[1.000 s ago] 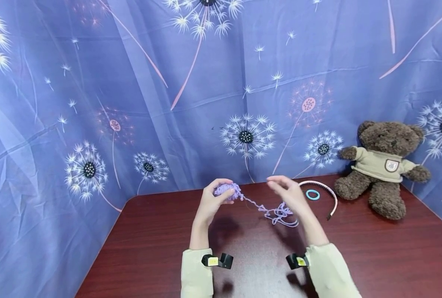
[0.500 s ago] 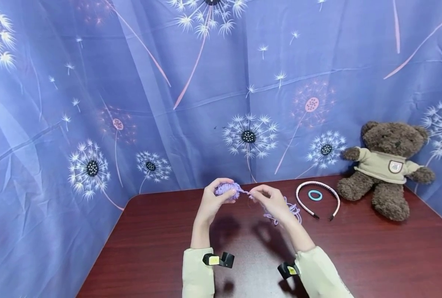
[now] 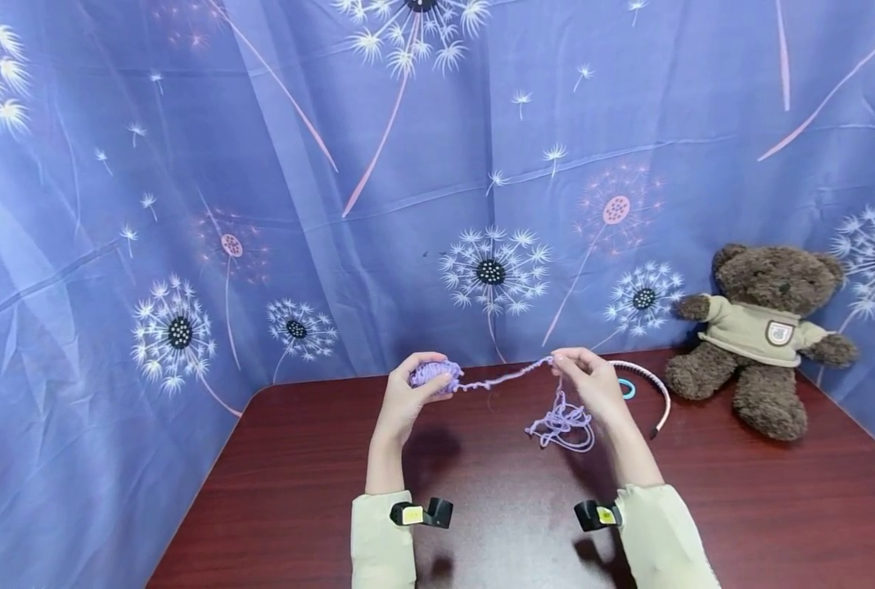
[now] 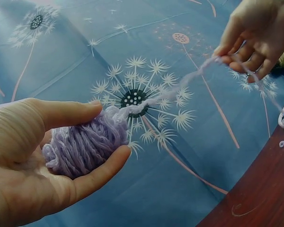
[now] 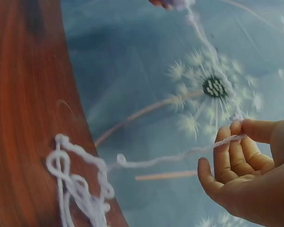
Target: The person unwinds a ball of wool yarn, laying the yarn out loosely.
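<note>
A ball of lilac yarn (image 4: 87, 146) is held in my left hand (image 3: 400, 405), the thumb on one side and a finger along the other. From the ball a twisted strand (image 3: 507, 378) stretches across to my right hand (image 3: 592, 388). There the thumb and fingertips pinch it, as the right wrist view shows close up. Past the pinch the yarn drops to a loose tangle (image 3: 564, 424) of loops on the dark red table (image 3: 297, 458).
Behind the right hand lie a pale pink headband (image 3: 661, 393), partly hidden, and a turquoise ring (image 3: 628, 388). A brown teddy bear (image 3: 764, 327) in a beige top sits at the back right. A blue dandelion curtain (image 3: 378, 270) hangs behind the table.
My right hand moved left to the yarn near the ball, pinched it, then drew back right, stretching the strand. The left hand keeps the ball and has shifted slightly left.
</note>
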`<state>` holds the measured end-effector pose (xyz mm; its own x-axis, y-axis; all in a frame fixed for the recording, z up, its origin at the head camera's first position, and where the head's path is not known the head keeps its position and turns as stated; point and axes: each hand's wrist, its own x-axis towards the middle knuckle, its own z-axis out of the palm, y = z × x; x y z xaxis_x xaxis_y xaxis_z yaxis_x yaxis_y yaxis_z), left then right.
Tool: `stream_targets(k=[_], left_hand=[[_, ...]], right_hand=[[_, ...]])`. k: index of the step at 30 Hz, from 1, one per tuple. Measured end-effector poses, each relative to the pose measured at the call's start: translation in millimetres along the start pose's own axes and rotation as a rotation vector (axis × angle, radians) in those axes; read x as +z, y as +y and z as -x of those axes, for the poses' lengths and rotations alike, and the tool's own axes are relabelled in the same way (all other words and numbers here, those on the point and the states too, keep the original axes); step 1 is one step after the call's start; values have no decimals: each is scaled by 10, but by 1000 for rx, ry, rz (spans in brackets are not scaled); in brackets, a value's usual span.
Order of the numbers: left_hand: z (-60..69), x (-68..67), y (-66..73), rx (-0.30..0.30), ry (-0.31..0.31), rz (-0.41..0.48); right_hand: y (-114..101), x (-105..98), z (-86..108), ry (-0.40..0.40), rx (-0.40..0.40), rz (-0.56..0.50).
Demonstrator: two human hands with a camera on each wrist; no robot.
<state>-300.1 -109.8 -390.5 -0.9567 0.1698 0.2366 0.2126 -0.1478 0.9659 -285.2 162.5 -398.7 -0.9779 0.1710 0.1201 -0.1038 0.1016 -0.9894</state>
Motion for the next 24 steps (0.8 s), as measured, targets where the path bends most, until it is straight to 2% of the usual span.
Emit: stream_targets(k=[10,19,21,24], left_hand=[[14,-36,24,-8,33,27],[18,-91,18,2,65,54],[18,-91,22,6,67,54],[16,-71,30,5,59,58]], right_hand=[[93,-279,-48,97,16,-143],[124,-488,-67,213,107,-255],[128,-506,-71,220,116,-258],[134,-497,-71,180,126,-227]])
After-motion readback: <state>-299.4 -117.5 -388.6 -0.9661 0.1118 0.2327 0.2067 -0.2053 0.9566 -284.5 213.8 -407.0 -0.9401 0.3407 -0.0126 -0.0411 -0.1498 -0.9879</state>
